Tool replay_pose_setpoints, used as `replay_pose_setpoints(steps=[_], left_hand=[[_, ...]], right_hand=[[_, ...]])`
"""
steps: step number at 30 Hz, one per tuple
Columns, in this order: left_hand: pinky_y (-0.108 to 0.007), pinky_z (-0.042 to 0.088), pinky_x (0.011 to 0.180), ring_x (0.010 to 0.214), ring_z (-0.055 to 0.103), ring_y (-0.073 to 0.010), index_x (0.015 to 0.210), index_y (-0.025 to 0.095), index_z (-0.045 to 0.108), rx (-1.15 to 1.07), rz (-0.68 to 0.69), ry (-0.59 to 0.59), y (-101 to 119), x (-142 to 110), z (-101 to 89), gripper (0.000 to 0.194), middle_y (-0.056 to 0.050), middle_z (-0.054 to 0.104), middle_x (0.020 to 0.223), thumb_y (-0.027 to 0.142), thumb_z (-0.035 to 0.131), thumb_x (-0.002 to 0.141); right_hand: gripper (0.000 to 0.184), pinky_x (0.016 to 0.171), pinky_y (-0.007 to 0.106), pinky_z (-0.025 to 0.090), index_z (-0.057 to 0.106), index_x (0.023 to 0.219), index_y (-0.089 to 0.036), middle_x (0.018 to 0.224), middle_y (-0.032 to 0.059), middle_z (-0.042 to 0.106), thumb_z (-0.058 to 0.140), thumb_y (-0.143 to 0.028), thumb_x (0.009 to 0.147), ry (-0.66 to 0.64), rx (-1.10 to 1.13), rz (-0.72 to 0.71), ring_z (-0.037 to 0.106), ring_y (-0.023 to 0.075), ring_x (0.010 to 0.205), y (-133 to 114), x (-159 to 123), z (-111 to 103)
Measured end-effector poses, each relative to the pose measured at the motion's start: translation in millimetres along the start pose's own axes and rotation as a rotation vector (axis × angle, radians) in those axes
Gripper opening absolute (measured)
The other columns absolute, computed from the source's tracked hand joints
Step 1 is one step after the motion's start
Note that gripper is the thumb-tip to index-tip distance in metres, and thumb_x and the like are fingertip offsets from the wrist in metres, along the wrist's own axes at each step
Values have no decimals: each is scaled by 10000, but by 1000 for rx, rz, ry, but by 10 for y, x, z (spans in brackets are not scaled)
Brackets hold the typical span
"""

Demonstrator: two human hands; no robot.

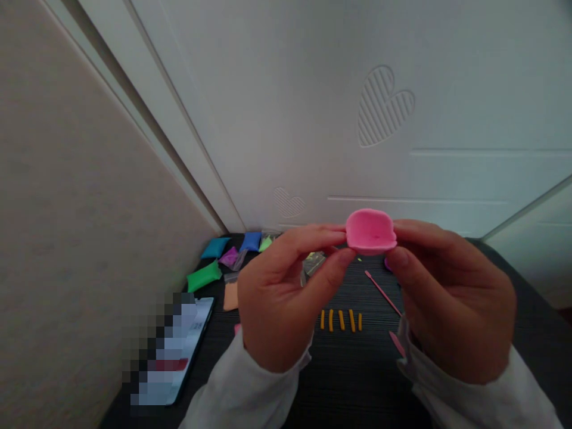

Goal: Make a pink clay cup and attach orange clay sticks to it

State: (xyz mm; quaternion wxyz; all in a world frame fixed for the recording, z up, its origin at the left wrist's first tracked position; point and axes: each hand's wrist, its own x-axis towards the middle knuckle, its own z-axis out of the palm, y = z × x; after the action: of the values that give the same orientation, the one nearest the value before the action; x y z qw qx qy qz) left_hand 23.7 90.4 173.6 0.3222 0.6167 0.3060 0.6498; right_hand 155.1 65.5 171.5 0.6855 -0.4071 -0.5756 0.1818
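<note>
A small pink modelling clay cup [370, 231], hollow and with rounded corners, is held up above the table between both hands. My left hand [286, 292] pinches its left side between thumb and forefinger. On the opposite side, the thumb and fingers of my right hand [456, 298] grip the rim. Beneath the hands lie several short orange-yellow clay sticks [341, 320] in a row. A thin pink modelling tool [383, 293] rests close to my right hand, and a second pink tool [396, 344] is partly hidden by the right sleeve.
Clay packets in several colours, among them a green packet [204, 276] and a blue packet [251, 241], lie at the back left of the dark table [348, 381]. A phone [192, 351] lies at the left edge. Behind stands a white panel [286, 119] with embossed hearts.
</note>
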Motion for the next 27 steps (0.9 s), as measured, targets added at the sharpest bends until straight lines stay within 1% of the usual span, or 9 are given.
replay_pose_setpoints(steps=[4,8,10,13,18,21,22,24,27], left_hand=[[-284,532,756,814,634,-151,877,275,668,105,71,-5,24,-14,-26,305,25,687,892,61,654,660],[-299,529,769,828,628,-155,903,316,662,180,138,-34,67,-11,-31,378,47,683,905,34,649,651],[-312,525,780,830,626,-157,903,323,660,207,176,-28,82,-12,-28,387,52,681,907,27,643,654],[-293,516,793,832,620,-139,911,318,655,248,223,-3,80,-20,-23,401,63,677,909,15,644,648],[-278,526,737,796,625,-138,873,276,668,211,238,11,43,-19,-9,324,36,685,869,32,637,661],[-238,520,711,767,626,-116,837,235,674,163,254,46,26,-16,19,259,30,686,826,42,637,668],[-227,517,705,761,625,-109,827,227,674,136,241,56,23,-18,27,237,29,685,817,49,634,676],[-215,517,694,758,625,-104,836,218,670,42,169,50,19,-23,39,202,24,684,820,72,617,707],[-216,529,702,776,632,-108,899,211,649,-156,15,-16,4,-27,36,184,7,682,856,113,576,762]], right_hand=[[246,773,266,541,636,963,-249,951,2,648,615,-138,744,1,-47,-19,615,143,848,-5,-7,-16],[257,770,284,543,634,962,-262,946,-6,649,617,-132,741,17,-76,-33,615,149,841,-17,-8,-15],[257,773,284,542,634,955,-265,946,-11,649,617,-124,740,26,-81,-44,613,147,842,-24,-7,-9],[263,779,264,535,635,952,-259,944,-15,650,616,-109,737,33,-81,-56,613,135,840,-32,-6,3],[256,773,221,522,640,944,-240,924,-19,654,608,-90,739,62,-57,-97,613,112,833,-45,1,41],[261,780,204,515,646,932,-223,910,-21,659,598,-59,736,75,-25,-114,615,104,828,-45,4,50],[261,782,197,514,647,931,-218,912,-20,660,597,-54,735,71,-14,-104,616,102,829,-43,4,46],[243,772,184,518,647,929,-210,920,-15,662,601,-68,737,46,15,-45,621,99,824,-33,2,29],[206,723,180,537,639,931,-218,904,-11,670,611,-125,748,4,105,93,638,102,786,-16,-4,-2]])
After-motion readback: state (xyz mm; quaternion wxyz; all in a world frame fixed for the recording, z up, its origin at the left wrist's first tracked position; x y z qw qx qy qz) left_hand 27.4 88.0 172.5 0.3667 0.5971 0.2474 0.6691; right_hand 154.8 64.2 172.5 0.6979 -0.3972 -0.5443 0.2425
